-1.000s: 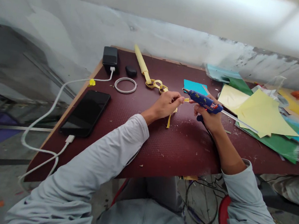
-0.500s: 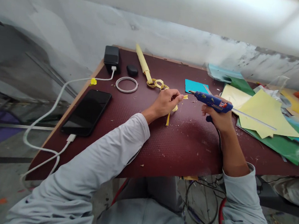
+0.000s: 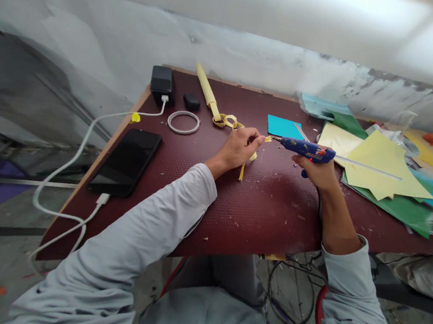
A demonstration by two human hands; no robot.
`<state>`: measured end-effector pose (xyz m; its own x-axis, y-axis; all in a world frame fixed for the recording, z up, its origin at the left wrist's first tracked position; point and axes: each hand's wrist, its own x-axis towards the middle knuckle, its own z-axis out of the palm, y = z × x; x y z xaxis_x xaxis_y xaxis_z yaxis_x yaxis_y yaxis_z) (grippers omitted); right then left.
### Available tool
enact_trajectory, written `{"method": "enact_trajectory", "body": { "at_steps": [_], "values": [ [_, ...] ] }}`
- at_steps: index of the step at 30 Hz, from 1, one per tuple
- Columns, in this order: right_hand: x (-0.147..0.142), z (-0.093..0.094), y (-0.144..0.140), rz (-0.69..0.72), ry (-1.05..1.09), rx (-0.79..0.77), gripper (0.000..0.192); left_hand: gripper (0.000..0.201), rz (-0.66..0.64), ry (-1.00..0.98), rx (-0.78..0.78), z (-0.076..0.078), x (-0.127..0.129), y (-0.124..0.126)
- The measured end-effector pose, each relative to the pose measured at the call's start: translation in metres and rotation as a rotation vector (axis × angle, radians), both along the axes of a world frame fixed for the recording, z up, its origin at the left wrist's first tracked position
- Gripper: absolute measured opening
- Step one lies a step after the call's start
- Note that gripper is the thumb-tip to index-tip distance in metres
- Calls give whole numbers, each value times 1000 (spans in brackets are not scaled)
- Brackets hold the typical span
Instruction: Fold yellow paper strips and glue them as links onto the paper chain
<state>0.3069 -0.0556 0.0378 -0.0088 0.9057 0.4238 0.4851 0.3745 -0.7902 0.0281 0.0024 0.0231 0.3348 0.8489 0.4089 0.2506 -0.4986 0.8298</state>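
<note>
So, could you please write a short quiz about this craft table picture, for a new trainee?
1. True or false: the right hand holds the glue gun.
2. What does the left hand pinch?
A) the phone
B) a yellow paper strip
C) the white ring
3. Fill in: the nozzle of the glue gun points toward the ____ hand.

Key
1. True; the grip is closed around the handle.
2. B; the strip hangs down from the fingers, and its end sticks out toward the nozzle.
3. Left; the nozzle tip is right at the strip end.
</note>
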Motion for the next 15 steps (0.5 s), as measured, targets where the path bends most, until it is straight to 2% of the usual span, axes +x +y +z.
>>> {"method": "enact_trajectory", "body": {
  "at_steps": [6,11,15],
  "values": [
    [-3,1,1,-12,-3,-7,19,29,11,7,12,1,-2,-1],
    [-5,2,3,33,-22,6,16,30,16,2,23,1,-2,0],
    [-2,-3,3,-22,5,-11,18,30,15,-3,25,-1,-2,1]
  ]
}}
